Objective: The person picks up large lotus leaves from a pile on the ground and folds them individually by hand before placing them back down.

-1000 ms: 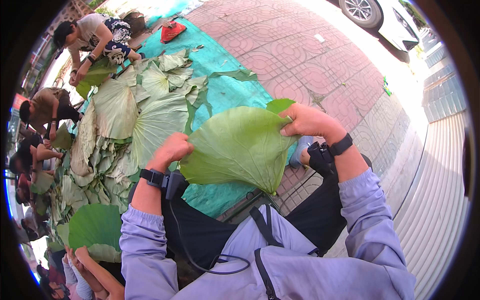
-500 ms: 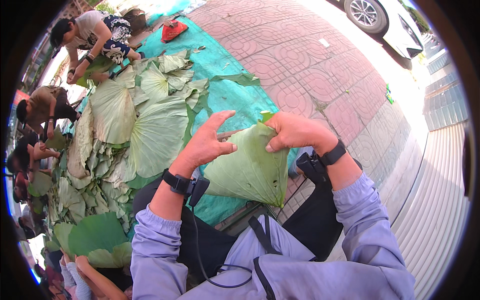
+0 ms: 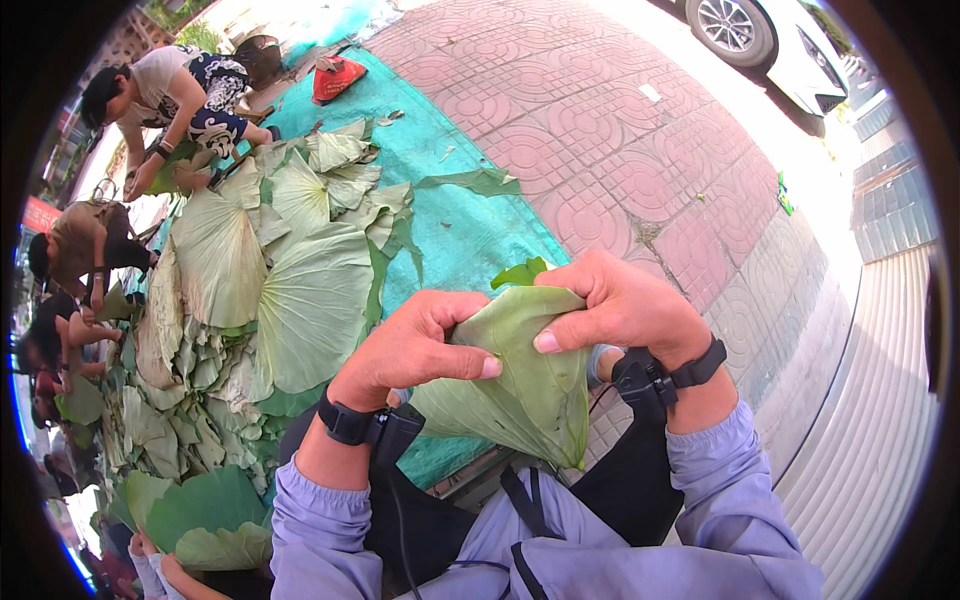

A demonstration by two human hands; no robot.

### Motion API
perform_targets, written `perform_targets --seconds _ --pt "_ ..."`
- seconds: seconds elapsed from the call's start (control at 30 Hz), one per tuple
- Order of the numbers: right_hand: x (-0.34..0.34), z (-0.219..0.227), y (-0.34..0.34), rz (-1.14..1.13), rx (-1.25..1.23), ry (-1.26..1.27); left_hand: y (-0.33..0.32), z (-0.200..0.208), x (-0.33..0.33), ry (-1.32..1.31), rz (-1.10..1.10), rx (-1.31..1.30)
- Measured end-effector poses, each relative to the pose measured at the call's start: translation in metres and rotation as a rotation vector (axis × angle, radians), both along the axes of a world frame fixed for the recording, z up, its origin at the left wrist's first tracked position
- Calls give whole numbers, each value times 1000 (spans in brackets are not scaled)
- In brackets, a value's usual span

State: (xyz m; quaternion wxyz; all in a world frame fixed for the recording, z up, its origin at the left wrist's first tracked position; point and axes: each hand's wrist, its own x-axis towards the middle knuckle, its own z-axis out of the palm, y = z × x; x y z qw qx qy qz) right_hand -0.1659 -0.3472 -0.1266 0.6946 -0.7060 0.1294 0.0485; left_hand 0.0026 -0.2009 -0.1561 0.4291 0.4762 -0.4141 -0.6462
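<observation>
A folded pale green lotus leaf [image 3: 525,385] hangs between my hands above my lap, narrowing to a point at its lower end. My left hand [image 3: 425,340] is closed on its upper left edge, thumb lying across the near face. On the upper right edge, my right hand [image 3: 620,310] pinches the leaf between thumb and fingers. A darker green flap [image 3: 520,273] sticks up behind the top edge. The fingers behind the leaf are partly hidden.
A heap of lotus leaves [image 3: 300,270] lies to the left on a teal sheet [image 3: 450,225]. Several people work along its far side, one in a white shirt [image 3: 160,85]. A red bag [image 3: 335,78] rests at the back; a white car [image 3: 780,50] stands far right.
My left hand has gone from spread above the leaf to gripping its edge. Both hands sit lower in view, and the leaf's top is folded over more.
</observation>
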Motion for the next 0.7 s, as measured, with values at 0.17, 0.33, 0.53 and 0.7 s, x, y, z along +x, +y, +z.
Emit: perform_targets --seconds 0.17,0.33,0.53,0.7 --pt "16 -19 -17 -177 64 60 -13 -8 8 17 145 91" --pt "27 -28 -26 -250 -63 21 -20 -28 16 -70 267 80" --pt "26 -27 -20 -353 -215 -82 -19 -32 21 -146 360 -75" --pt "-5 -49 -29 -500 -772 -101 -15 -31 32 -51 489 31"
